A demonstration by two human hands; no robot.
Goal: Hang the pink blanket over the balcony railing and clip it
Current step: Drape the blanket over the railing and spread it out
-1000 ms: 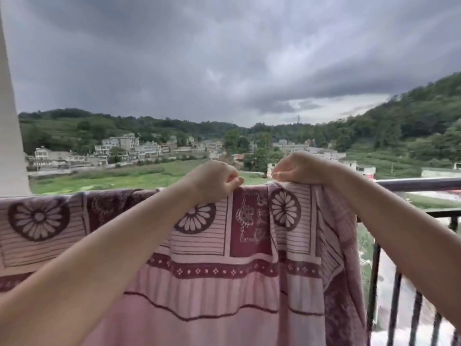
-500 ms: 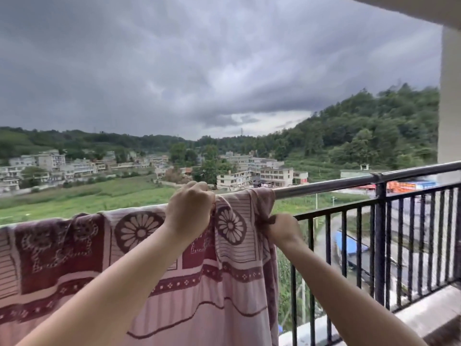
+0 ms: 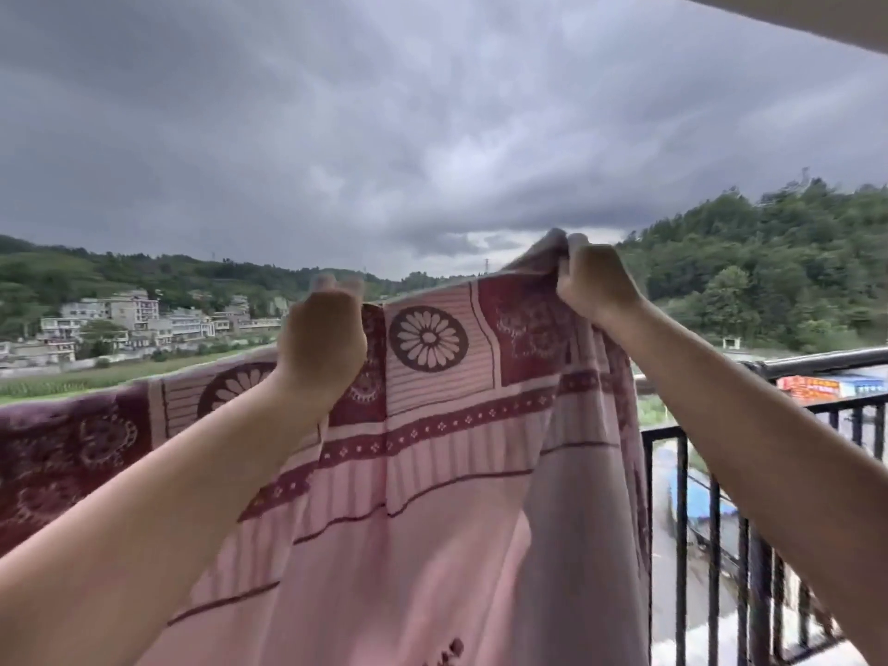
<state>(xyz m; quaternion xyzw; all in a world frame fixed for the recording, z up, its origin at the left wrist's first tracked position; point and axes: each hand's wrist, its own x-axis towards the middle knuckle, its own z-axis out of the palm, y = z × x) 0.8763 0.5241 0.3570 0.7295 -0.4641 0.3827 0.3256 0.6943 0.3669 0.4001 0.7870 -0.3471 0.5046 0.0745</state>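
The pink blanket (image 3: 432,473), with dark red borders and flower medallions, hangs in front of me. Its left part lies draped over the balcony railing. My left hand (image 3: 323,346) grips its top edge near the middle. My right hand (image 3: 596,281) holds the right end of that edge bunched in its fist, raised well above the railing (image 3: 826,361). The lifted section slopes up to the right and covers the rail behind it. No clip is in view.
The dark metal railing with vertical bars (image 3: 711,545) runs on to the right. Beyond it lie fields, white buildings (image 3: 134,319), a wooded hill (image 3: 769,262) and a street below. A ceiling edge (image 3: 817,16) shows at the top right.
Both hands have lifted the blanket's right end up off the rail. The right hand rose from beside the rail to well above it. The view has tilted upward.
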